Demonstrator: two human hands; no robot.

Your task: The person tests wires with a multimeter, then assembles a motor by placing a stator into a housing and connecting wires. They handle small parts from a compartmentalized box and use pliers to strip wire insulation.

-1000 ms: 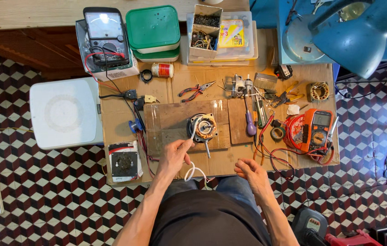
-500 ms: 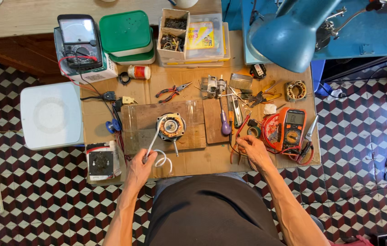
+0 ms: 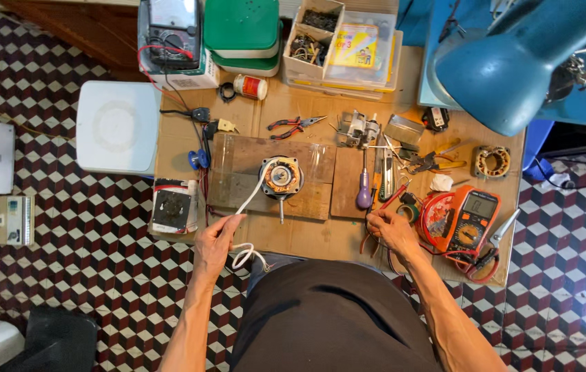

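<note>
Two bare hands work at the near edge of a cardboard-covered table (image 3: 306, 238); the left hand (image 3: 216, 238) is closed on a white cable (image 3: 251, 196), which runs up and away from the grip to a small round motor (image 3: 280, 176) on a wooden board (image 3: 238, 158), its slack looping just below the fingers. The right hand (image 3: 391, 231) rests with fingers curled on red leads (image 3: 384, 203); whether it pinches them cannot be told; beyond it stands a purple-handled screwdriver (image 3: 364, 189), and to its outer side an orange multimeter (image 3: 473, 219).
</note>
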